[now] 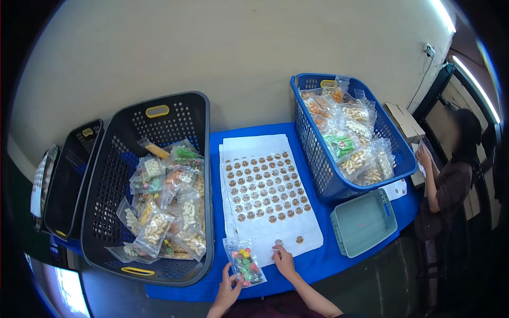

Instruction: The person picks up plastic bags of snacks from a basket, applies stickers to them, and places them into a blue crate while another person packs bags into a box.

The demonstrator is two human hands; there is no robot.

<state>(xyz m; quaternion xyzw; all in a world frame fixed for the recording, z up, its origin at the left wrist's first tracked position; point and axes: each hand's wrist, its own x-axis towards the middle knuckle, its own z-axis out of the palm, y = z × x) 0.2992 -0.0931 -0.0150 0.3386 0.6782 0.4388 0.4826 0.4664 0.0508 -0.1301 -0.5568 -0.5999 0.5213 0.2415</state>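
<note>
My left hand [229,288] pinches the lower left edge of a clear zip bag [245,262] with colourful pieces in it, at the table's front edge. To its right, my right hand [283,261] has its fingertips on a white sheet [260,225], beside a pale round spot near the sheet's lower edge. Whether a sticker is between those fingers is too small to tell. Rows of round brown stickers [263,187] cover the middle of the sheet, and one more lies low on its right. Other sheets lie underneath.
A black basket [93,212] of filled bags stands left, a blue basket [318,153] of bags at back right. A green tray [366,225] sits at right on the blue table [254,131]. Another person [450,180] stands far right near cardboard boxes [404,123].
</note>
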